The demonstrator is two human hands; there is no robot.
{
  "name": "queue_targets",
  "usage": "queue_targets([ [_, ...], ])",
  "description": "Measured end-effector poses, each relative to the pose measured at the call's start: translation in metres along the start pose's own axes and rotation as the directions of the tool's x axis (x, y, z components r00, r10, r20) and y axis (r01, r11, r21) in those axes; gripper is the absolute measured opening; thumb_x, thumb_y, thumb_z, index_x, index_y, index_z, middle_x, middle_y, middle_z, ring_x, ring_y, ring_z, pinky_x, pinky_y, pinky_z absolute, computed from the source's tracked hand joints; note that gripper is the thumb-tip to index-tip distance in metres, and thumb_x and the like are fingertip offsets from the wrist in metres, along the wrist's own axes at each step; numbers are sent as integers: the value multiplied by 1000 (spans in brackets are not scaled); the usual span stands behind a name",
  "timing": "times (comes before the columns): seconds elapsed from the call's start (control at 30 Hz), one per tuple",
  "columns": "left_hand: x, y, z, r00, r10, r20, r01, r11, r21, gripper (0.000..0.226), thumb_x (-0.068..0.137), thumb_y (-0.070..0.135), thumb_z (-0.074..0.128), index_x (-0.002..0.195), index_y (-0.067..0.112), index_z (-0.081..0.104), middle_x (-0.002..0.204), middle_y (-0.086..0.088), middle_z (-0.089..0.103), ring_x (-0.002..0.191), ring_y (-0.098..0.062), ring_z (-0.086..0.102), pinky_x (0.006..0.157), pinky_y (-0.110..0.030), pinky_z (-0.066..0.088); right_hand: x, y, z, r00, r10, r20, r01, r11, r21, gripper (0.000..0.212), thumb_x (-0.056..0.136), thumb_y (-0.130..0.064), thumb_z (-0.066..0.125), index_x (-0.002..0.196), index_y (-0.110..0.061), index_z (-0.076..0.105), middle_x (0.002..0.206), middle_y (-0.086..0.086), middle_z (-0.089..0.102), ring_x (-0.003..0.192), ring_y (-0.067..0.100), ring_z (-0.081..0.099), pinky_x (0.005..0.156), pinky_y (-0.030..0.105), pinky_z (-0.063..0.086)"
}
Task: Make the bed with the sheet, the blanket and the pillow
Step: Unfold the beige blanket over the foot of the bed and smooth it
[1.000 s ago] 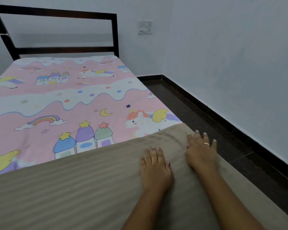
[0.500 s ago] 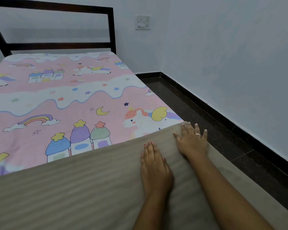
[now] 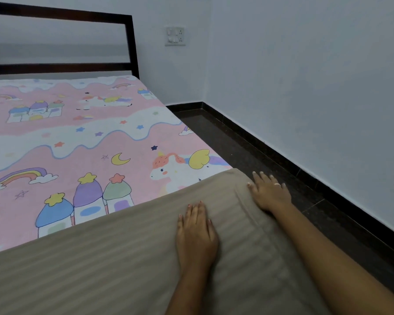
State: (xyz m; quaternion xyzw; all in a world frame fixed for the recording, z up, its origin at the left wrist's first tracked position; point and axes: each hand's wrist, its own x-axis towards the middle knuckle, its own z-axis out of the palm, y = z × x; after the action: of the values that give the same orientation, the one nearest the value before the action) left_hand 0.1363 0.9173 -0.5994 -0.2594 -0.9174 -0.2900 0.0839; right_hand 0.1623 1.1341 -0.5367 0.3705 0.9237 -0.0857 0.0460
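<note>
Left hand [image 3: 197, 233] and right hand [image 3: 270, 193] lie flat, fingers extended, gripping nothing, on beige blanket [image 3: 123, 264] over unicorn-print sheet [image 3: 77, 137]; headboard [image 3: 62, 39], wall switch plate [image 3: 175, 36] beyond

**Mostly soft cloth, with a few hard shiny bits**

The beige blanket [image 3: 123, 264] is matt woven cloth with faint tone-on-tone stripes, lying pretty smooth. The pink cartoon sheet [image 3: 62, 137] looks like thin printed cotton, flat, no sheen. The headboard [image 3: 130, 42] is dark and semi-matt, could be painted metal or wood, can't tell. The floor [image 3: 248, 155] is dark speckled stone, lightly glossy. The walls [image 3: 305, 87] are matt paint, slightly mottled. The switch plate [image 3: 175, 36] looks like smooth white plastic.
</note>
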Motion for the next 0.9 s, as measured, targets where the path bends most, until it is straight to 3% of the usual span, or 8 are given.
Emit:
queue_targets([
  [0.13,4,0,0,999,8,45,-8,1000,9,53,82,30,33,119,12,66,122,-3,66,117,-20,60,98,-45,44,-79,-17,12,859,-510,-42,504,857,-109,75,82,-61,-3,152,-35,3,160,-12,2,148,10,1,118,42,5],
  [0.2,3,-1,-3,995,30,90,-28,999,-21,61,84,34,24,130,12,58,133,-3,58,128,-20,50,108,-41,34,-114,-17,29,812,-582,52,584,806,-99,74,82,-65,-4,151,-41,7,160,-16,5,147,8,4,117,40,3],
  [0.33,-9,3,-25,956,51,288,-56,998,11,62,93,37,12,151,20,23,157,5,21,146,-11,12,118,-30,5,-87,37,17,992,-126,-20,126,992,6,72,86,-71,3,149,-41,19,156,-10,26,144,18,25,116,44,18],
  [0.43,-27,13,-45,925,-25,378,13,999,33,54,100,29,29,152,19,19,159,3,16,147,-13,10,118,-32,6,-74,72,-14,962,262,81,-263,965,0,66,95,-64,13,151,-31,23,157,0,25,145,26,22,117,51,13],
  [0.5,-43,22,-56,898,-34,438,17,999,43,56,98,27,33,152,18,18,159,2,14,147,-14,10,118,-33,6,-93,63,-20,994,42,-102,-53,992,-111,64,97,-58,14,152,-27,18,159,-3,19,147,20,15,118,48,11],
  [0.6,-70,33,-67,871,1,492,-23,999,39,58,97,25,34,152,19,16,160,2,11,147,-14,8,119,-34,5,-173,31,-4,926,-378,-9,375,921,-107,78,84,-62,-5,152,-30,17,159,-4,18,146,17,18,117,45,12],
  [0.67,-90,38,-73,858,15,514,-41,998,39,58,97,24,33,152,19,15,160,2,10,147,-14,6,119,-34,5,-228,36,24,879,-477,18,473,867,-157,68,93,-61,0,144,-36,38,149,-9,42,136,15,42,113,41,21],
  [0.9,-149,56,-100,703,125,700,-238,969,66,59,101,31,30,153,16,6,161,-3,4,147,-17,6,120,-31,8,-221,152,-6,980,199,-4,-200,980,-26,56,99,-55,14,151,-35,22,159,-6,18,147,21,12,118,50,3],
])
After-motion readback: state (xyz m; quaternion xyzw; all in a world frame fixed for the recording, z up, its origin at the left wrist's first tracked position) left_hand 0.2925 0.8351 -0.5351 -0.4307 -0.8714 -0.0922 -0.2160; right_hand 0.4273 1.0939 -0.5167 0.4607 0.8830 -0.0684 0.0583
